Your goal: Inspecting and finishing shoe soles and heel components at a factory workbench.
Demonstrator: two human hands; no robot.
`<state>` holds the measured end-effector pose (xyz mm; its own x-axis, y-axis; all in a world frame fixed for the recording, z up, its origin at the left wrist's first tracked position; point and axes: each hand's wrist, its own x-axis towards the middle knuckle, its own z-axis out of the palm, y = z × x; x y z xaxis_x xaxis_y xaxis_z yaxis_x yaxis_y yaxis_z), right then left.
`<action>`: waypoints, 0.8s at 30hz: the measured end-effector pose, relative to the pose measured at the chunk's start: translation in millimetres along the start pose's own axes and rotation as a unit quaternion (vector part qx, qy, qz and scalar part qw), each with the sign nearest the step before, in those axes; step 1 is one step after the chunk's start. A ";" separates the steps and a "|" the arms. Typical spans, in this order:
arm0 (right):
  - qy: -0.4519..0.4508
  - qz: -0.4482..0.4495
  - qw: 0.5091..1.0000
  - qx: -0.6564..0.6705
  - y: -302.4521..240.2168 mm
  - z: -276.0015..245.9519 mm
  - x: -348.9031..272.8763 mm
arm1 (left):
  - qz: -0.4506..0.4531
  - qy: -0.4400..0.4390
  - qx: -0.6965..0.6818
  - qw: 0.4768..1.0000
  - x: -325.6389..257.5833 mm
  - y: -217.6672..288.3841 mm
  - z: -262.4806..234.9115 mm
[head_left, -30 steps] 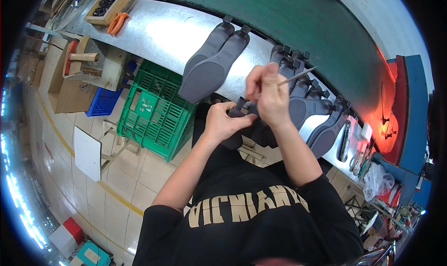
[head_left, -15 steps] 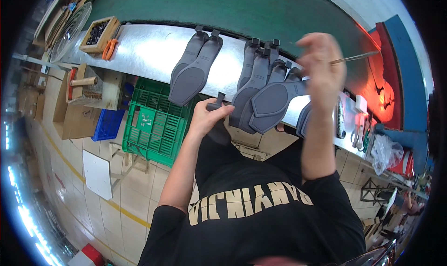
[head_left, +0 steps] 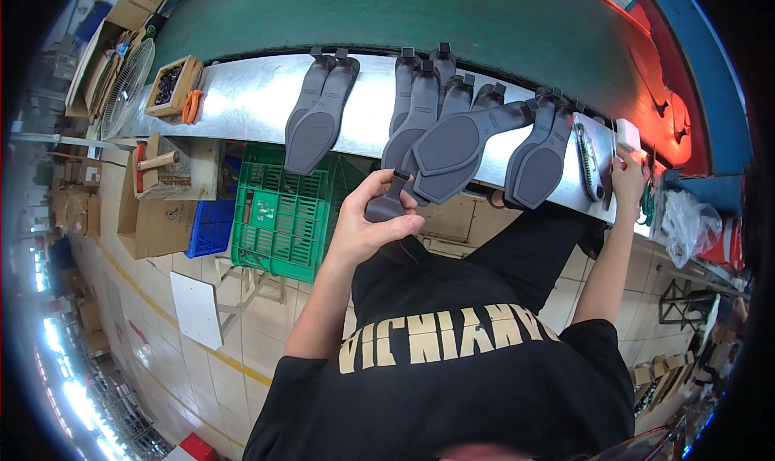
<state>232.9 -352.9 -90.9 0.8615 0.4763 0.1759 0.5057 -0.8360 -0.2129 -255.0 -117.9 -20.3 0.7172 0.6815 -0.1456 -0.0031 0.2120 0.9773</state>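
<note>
In my left hand (head_left: 373,225) is a dark grey heeled shoe sole (head_left: 394,199), its narrow heel pointing up between thumb and fingers. The rest of that sole is mostly hidden by the hand and lost against my dark clothes. My right hand (head_left: 628,185) is at the bench's right end, fingers closed around a thin metal rod-like tool (head_left: 614,142); its grip is hidden. Beside that hand lie a utility knife (head_left: 588,166) and a white block (head_left: 627,135). Matching soles lie along the bench: a pair (head_left: 315,130) at left, an overlapping group (head_left: 448,150) in the middle, another pair (head_left: 539,166) at right.
The metal bench (head_left: 242,98) borders a green belt (head_left: 323,17). At its left are a wooden box of small black parts (head_left: 172,85) and orange-handled pliers (head_left: 191,106). Below are a green crate (head_left: 278,219) and a hammer (head_left: 160,161). A clear plastic bag (head_left: 690,227) hangs at right.
My right hand has moved from above the middle soles, where it held the thin metal tool, down to the right end of the bench. My left hand still holds the sole, with its heel showing more.
</note>
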 end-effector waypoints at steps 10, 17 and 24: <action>-0.323 -0.180 0.712 0.597 -219.7 -65.6 -136.9 | -0.027 0.008 0.040 0.999 -10.9 0.5 43.5; -0.529 -0.085 0.505 0.677 -262.2 -30.1 -184.4 | -0.029 -0.023 -0.001 0.999 -9.6 7.0 53.5; -0.526 -0.022 0.424 0.737 -267.6 -20.1 -196.6 | 0.026 -0.006 0.052 0.998 -7.6 0.4 58.5</action>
<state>-72.7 -228.2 -49.2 0.0020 0.9887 -0.1500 -0.6673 -0.1104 -0.7365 -219.6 -164.0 -9.8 0.7263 0.6810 -0.0932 0.0317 0.1022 0.9943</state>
